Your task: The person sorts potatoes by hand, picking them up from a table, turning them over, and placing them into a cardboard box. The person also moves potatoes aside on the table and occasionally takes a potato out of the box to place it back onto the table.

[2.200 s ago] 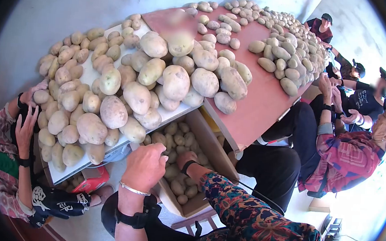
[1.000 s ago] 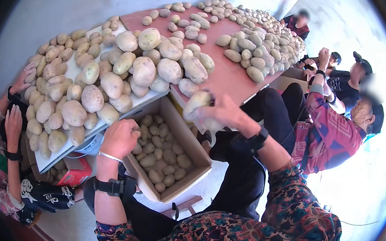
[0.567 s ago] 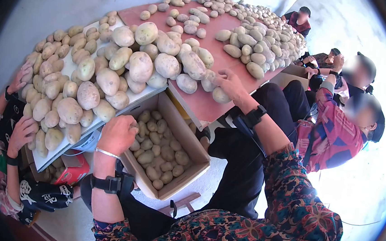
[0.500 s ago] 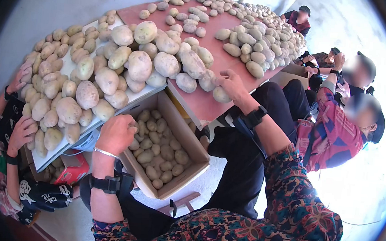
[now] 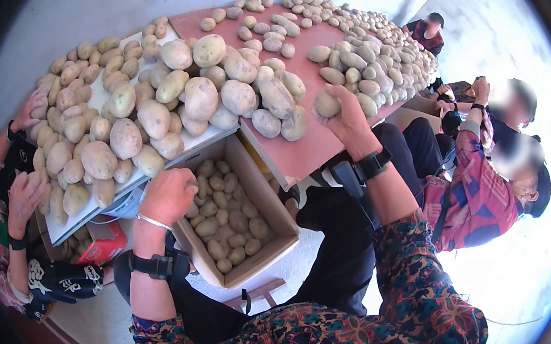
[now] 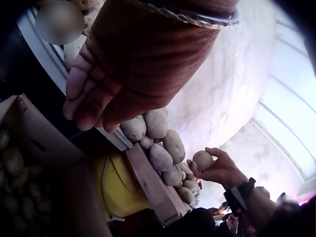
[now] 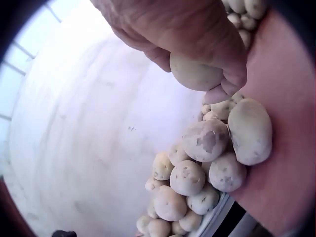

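Observation:
My right hand (image 5: 351, 120) grips one potato (image 5: 327, 103) over the red tabletop (image 5: 307, 145), near the heap of medium potatoes (image 5: 374, 66). In the right wrist view its fingers curl round the pale potato (image 7: 195, 74). A large potato (image 5: 294, 124) lies at the near edge of the big-potato pile (image 5: 200, 98), left of that hand. My left hand (image 5: 169, 196) hangs over the left rim of a cardboard box (image 5: 272, 249) that has smaller potatoes (image 5: 221, 200) in it. The left wrist view shows that hand's fingers (image 6: 91, 106) loosely bent, holding nothing.
The white tabletop (image 5: 74, 224) bears the large pile. Another person's hands (image 5: 24, 194) are at its left end. A red box (image 5: 107, 243) stands below, and something yellow (image 6: 121, 185) is beside the cardboard box. Several people (image 5: 481, 188) sit along the right side.
My right hand has come out of the box with potatoes and moved to the red tabletop. One potato now lies by the big pile; the hand has moved up and right with another.

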Tool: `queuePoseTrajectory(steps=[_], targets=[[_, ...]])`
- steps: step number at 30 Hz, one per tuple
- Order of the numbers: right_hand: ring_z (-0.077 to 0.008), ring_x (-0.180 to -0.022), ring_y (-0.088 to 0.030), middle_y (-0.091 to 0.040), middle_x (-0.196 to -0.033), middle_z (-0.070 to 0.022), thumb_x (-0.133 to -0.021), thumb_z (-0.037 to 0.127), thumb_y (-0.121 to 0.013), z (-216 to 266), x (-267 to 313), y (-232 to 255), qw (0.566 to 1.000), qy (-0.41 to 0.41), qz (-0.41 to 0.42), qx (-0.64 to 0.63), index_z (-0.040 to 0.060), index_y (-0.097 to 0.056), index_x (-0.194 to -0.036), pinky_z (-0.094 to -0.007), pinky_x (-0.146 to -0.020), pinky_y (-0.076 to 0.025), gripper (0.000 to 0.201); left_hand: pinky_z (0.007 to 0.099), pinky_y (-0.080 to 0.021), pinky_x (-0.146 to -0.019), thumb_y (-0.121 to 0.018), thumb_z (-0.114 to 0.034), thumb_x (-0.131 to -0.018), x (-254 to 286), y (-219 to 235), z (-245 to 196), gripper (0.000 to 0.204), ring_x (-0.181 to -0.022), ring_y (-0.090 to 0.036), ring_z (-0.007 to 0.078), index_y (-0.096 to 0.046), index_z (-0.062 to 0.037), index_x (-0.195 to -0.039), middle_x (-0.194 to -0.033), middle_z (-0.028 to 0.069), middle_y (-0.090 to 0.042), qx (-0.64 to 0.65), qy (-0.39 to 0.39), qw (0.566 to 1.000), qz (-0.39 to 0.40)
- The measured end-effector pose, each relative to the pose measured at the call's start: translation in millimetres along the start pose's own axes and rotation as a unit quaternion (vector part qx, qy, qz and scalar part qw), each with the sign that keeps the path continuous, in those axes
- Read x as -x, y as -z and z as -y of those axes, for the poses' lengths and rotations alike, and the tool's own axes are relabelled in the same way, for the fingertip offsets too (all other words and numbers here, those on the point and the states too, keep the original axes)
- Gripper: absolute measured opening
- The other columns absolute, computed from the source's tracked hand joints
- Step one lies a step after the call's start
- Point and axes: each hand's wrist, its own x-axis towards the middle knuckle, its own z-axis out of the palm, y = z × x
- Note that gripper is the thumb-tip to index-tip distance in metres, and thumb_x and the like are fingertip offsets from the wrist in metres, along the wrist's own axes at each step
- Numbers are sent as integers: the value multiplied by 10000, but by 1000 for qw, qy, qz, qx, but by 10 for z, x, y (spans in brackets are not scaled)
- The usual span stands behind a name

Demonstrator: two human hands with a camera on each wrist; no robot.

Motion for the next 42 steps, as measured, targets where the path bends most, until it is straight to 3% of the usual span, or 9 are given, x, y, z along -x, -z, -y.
queuePoseTrajectory(steps=[5, 12, 17, 21, 26, 30, 32, 36, 42], targets=[[-161, -839, -587, -590, -969, -46, -823, 242, -712, 128, -410, -491, 933, 148, -4, 328, 45, -597, -1112, -375, -700, -522, 368, 436, -509, -770, -663, -158, -793, -13, -3, -20, 201, -855, -649, 375, -683, -14, -931, -853, 199, -678, -10, 11, 1000, -1], [-210, -933, -602, -627, -1004, -96, -826, 272, -715, 161, -818, -1057, 934, 61, 49, 348, 22, -638, -1114, -375, -734, -520, 389, 438, -508, -774, -663, -155, -799, -14, 8, -47, 196, -853, -646, 377, -684, -23, -943, -859, 195, -679, -6, 20, 1000, 1], [-313, -967, -645, -655, -1034, -163, -893, 310, -615, -80, -1735, -971, 714, 256, 46, 650, 25, -619, -1097, -458, -752, -530, 350, 441, -506, -769, -660, -150, -796, -31, 24, -35, 193, -854, -644, 378, -683, -29, -945, -856, 190, -679, -5, 23, 1000, 9], [-299, -1073, -585, -622, -1171, -211, -949, 294, -487, 23, -1542, -901, 711, 229, 108, 656, 6, -611, -1172, -380, -952, -433, 384, 450, -502, -768, -651, -153, -800, -14, 25, 3, 185, -858, -639, 384, -679, -28, -933, -855, 193, -675, -3, 20, 1000, 1], [-319, -934, -648, -665, -1033, -215, -938, 192, -449, 224, -2369, -508, 320, 324, 92, 886, -22, -646, -1044, -395, -846, -500, 310, 469, -496, -777, -639, -157, -802, -1, 42, 24, 168, -870, -631, 396, -673, -28, -905, -859, 199, -671, -24, 23, 999, 1], [-287, -796, -688, -695, -826, -153, -937, 152, -501, 250, -1125, -910, 415, 667, 32, 618, 17, -653, -897, -406, -724, -546, 207, 505, -484, -796, -607, -145, -813, 6, -41, 176, 154, -882, -606, 431, -658, -42, -917, -876, 228, -653, -52, 15, 998, -6], [-169, -850, -678, -703, -941, -108, -973, 211, -466, 117, -154, -1278, 886, 280, 149, 338, 9, -685, -1024, -293, -799, -514, 302, 497, -484, -801, -589, -126, -824, 20, -40, 197, 156, -893, -610, 424, -654, -37, -934, -882, 232, -652, -59, -1, 998, -31], [-159, -878, -668, -702, -968, -62, -987, 277, -489, -245, 674, -1356, 811, 230, 268, 467, 10, -681, -1011, -294, -783, -507, 330, 471, -491, -809, -584, -112, -825, 38, 38, 157, 175, -907, -621, 406, -670, -16, -944, -913, 227, -660, -44, 10, 998, -34], [-329, -894, -669, -693, -949, -202, -880, 313, -638, -1375, 664, -1215, 541, 16, 456, 706, -6, -684, -965, -403, -793, -523, 333, 440, -501, -799, -586, -107, -820, 29, 94, 201, 208, -876, -640, 384, -672, 17, -963, -905, 210, -676, -12, -2, 998, -62]])
